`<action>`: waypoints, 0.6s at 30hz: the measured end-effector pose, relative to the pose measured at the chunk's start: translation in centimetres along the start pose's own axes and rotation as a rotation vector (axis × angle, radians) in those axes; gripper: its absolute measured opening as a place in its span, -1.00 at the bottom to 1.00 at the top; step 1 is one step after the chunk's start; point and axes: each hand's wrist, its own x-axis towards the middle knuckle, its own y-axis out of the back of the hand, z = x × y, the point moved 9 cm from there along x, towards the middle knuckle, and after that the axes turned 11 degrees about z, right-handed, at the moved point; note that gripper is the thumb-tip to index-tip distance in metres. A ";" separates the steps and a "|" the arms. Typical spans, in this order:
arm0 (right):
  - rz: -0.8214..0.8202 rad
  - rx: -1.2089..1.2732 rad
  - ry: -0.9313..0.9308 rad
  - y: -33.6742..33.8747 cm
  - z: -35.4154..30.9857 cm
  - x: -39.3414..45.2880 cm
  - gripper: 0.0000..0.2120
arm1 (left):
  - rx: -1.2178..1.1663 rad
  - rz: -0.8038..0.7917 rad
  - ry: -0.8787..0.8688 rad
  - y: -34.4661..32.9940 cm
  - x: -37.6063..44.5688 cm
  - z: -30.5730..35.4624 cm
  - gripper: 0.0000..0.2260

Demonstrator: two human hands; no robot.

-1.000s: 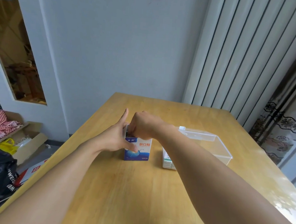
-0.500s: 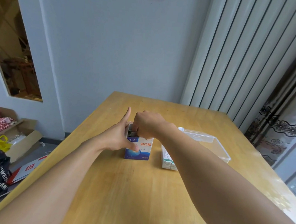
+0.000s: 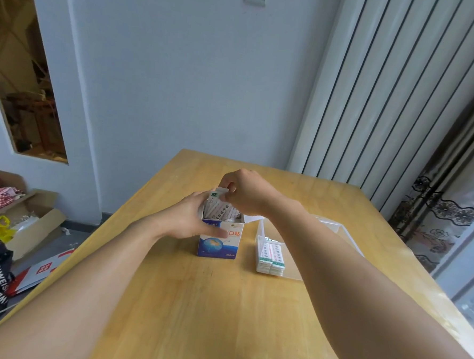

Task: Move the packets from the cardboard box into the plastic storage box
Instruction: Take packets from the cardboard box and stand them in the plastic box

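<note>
From the head view, I am partway through a pull: my right hand (image 3: 246,192) has its grip pinched round the top of a small bunch of packets (image 3: 218,206), thumb and fingertips curled onto the upper edge, and the bunch stands half out of the open mouth of the cardboard box (image 3: 218,240). My left hand (image 3: 191,221) wraps the left side of that box, thumb across its front face, grip closed round the cardboard to keep it down on the counter (image 3: 194,315).

The plastic storage box (image 3: 341,231) sits just to the right of the cardboard box, clear-walled and open on top, my right forearm crossing over it. A flat stack of stored packets (image 3: 270,257) already lies in its near left corner, so I judge the task well begun but not finished; how many remain inside the cardboard box I cannot tell.

Next, as I read it, the bunch must come fully clear of the box mouth, then travel right and down beside that stack. It calls for a firm pinch so the packets do not fan out, and a steady left hand so the cardboard box does not lift with them.

My right wrist is bent downward above the box; my left forearm reaches in low from the left.
</note>
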 end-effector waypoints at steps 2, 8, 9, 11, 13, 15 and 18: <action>0.016 0.026 -0.002 0.3 0.0 -0.1 -0.82 | 0.009 0.063 -0.010 0.6 0.1 0.4 -0.24; 0.092 0.091 0.029 2.5 -0.2 -0.1 -0.82 | -0.037 0.163 -0.066 1.5 0.1 2.7 -0.82; 0.096 0.112 0.028 2.8 -0.1 -0.1 -0.83 | -0.074 0.171 -0.056 1.6 0.2 2.9 -0.87; 0.082 0.151 0.013 2.7 0.1 -0.2 -0.85 | -0.090 0.187 -0.042 1.8 0.2 3.0 -0.92; 0.060 0.181 0.000 2.4 0.3 -0.3 -0.83 | -0.078 0.198 -0.043 1.8 0.2 3.1 -0.89; 0.040 0.204 -0.004 2.0 0.4 -0.5 -0.75 | -0.056 0.197 -0.040 1.9 0.1 3.1 -0.91; 0.080 0.244 0.011 2.4 0.4 -0.6 -0.78 | -0.030 0.212 -0.038 2.4 0.0 3.1 -0.86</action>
